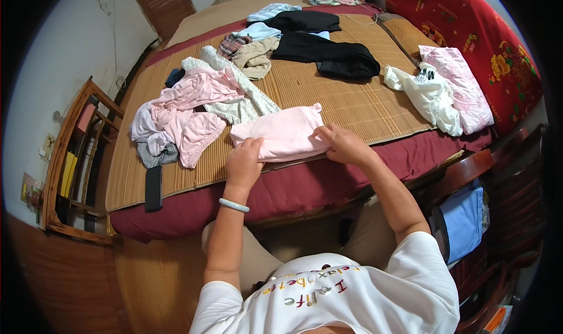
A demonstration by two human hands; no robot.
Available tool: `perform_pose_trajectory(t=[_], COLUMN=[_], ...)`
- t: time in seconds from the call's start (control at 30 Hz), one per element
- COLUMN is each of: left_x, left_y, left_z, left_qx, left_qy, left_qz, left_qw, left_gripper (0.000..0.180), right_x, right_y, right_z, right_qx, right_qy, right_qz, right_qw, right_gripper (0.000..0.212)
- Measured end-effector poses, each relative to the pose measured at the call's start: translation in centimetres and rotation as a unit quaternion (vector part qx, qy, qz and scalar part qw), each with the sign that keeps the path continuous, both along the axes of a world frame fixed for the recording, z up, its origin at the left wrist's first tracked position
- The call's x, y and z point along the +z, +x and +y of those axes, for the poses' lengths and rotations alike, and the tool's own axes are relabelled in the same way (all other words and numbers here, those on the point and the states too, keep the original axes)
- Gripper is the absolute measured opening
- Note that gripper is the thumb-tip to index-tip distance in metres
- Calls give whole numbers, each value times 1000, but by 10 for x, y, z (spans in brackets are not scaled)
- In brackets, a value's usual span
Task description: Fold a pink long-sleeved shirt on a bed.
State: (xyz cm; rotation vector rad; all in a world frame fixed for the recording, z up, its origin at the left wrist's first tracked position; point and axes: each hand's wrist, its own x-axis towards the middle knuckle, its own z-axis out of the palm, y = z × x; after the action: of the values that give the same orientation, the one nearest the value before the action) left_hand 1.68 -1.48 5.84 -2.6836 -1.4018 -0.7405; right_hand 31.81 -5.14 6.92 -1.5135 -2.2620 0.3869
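A folded pink garment (287, 136) lies near the front edge of the bamboo mat, partly over the maroon bedding. My left hand (245, 158) pinches its near left corner, fingers closed on the cloth. At its right end, my right hand (343, 143) grips the near right edge between thumb and fingers. Just left of it, a rumpled pink garment (196, 108) with gathered edges rests on a heap of clothes. A white patterned garment (243, 88) stretches beside that heap and touches the folded piece's far side.
Black trousers (328, 53) and a beige garment (256, 58) lie farther back on the mat (340, 102). White clothing (431, 96) and a pink quilted cloth (463, 94) are at the right. A dark phone (153, 188) sits at the front left. A wooden chair (469, 167) holds folded blue cloth (461, 217).
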Motion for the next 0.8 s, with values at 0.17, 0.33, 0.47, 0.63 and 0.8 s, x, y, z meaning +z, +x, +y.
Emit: perform_pose_trajectory(t=[0.17, 0.33, 0.47, 0.63, 0.8], left_x=[3, 17, 27, 38, 64], left_y=[-11, -7, -9, -17, -17], left_z=[9, 5, 1, -12, -29], left_qx=[49, 21, 8, -31, -10], left_qy=[79, 116, 140, 122, 121], left_qz=[-101, -199, -310, -436, -493], left_qw=[991, 973, 940, 891, 862], left_gripper=[30, 28, 27, 25, 28], right_x=[-8, -8, -12, 41, 51], right_y=[-6, -4, 11, -6, -22], right_z=[7, 13, 33, 27, 13], right_qx=[-22, -31, -49, -94, -62], right_qy=[52, 67, 179, 406, 267], right_qz=[2, -12, 164, 164, 405], right_qw=[998, 997, 969, 894, 872], right_gripper=[50, 47, 34, 24, 24])
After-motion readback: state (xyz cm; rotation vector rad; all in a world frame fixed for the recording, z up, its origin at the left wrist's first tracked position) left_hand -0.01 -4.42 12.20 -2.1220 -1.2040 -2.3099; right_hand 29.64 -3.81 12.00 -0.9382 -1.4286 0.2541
